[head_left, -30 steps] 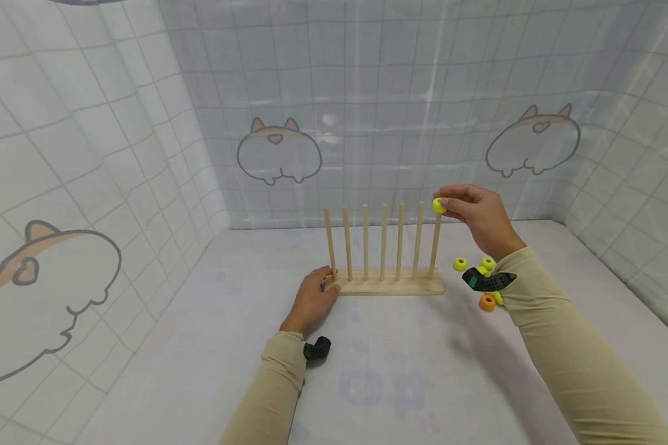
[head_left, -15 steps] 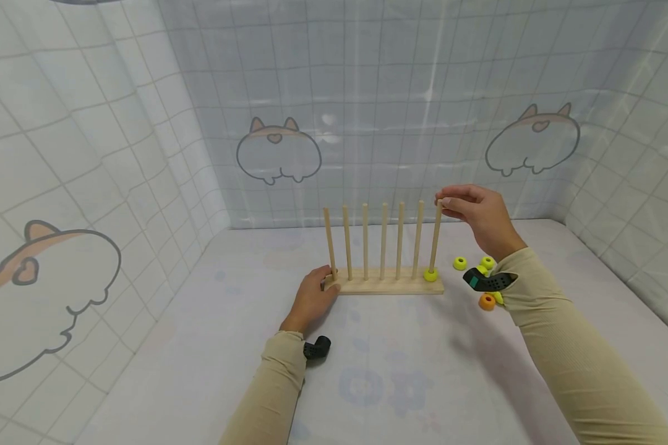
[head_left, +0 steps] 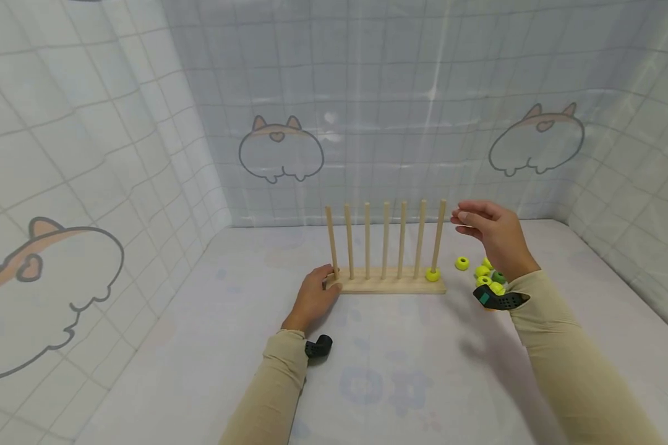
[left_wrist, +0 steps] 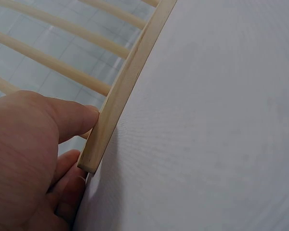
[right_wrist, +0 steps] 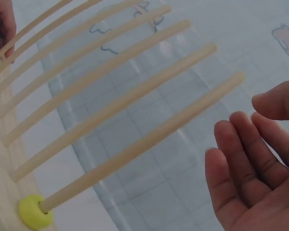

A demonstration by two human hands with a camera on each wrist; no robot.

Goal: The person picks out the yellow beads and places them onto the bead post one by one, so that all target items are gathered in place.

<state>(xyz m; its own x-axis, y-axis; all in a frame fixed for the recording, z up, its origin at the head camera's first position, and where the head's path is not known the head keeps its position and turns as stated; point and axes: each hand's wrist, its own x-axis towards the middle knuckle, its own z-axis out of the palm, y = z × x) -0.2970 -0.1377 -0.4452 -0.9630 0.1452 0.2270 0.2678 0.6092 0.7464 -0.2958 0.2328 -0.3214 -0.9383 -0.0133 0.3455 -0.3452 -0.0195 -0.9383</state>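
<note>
A wooden peg rack (head_left: 389,286), a flat base with a row of several upright dowels, stands on the table. My left hand (head_left: 313,298) grips the base's left end; in the left wrist view the thumb (left_wrist: 79,118) presses its front edge and the other fingers lie behind. One yellow bead (head_left: 432,275) sits at the foot of the rightmost dowel (right_wrist: 144,142), resting on the base. Just right of that dowel's top, my right hand (head_left: 500,238) hovers with loosely bent fingers (right_wrist: 231,149) and holds nothing.
Right of the rack, below my right hand, lie several loose yellow beads (head_left: 462,263) and a green bead (head_left: 498,277). The right wrist strap (head_left: 501,300) partly hides the pile. Tiled-pattern sheeting (head_left: 401,123) stands behind and along both sides of the table.
The yellow bead left my right fingers at the top of the rightmost dowel and dropped to its base. My right hand then moved right, away from the dowel. My left hand stayed put.
</note>
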